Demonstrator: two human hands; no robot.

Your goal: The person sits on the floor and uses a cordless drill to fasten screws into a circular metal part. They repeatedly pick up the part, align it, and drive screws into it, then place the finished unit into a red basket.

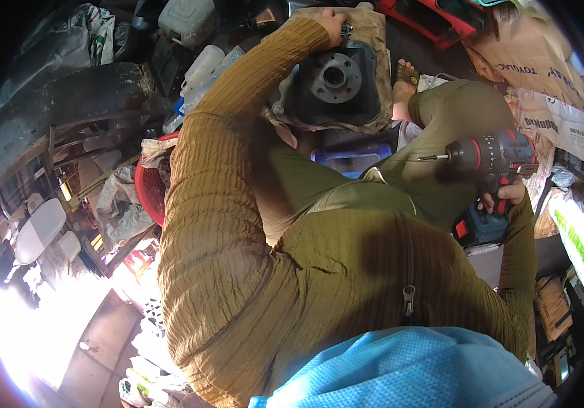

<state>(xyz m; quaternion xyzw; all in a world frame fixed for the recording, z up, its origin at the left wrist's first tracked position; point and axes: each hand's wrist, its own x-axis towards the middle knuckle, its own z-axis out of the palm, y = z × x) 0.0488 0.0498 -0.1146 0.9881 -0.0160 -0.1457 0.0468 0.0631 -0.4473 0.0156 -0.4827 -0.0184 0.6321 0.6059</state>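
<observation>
My right hand [513, 192] grips a cordless drill [496, 153] by its handle, above my right thigh. The drill is dark grey and red, with a thin bit pointing left. At the far end of the work spot, my left hand [332, 24] has its fingers curled at a small metal part [347, 31]; its exact kind is too small to tell. Just nearer lies a round metal flange [354, 85] with a raised centre ring and several holes. It sits in a black square pan [295, 102] on a brown cloth [380, 41].
A blue tool or case [360, 152] lies between my legs. On the left stand a red basket [148, 194] and stacked scrap. Plastic jugs [188, 19] are at the far left, a red plastic frame [434, 20] far right. Printed paper sacks [529, 61] line the right side.
</observation>
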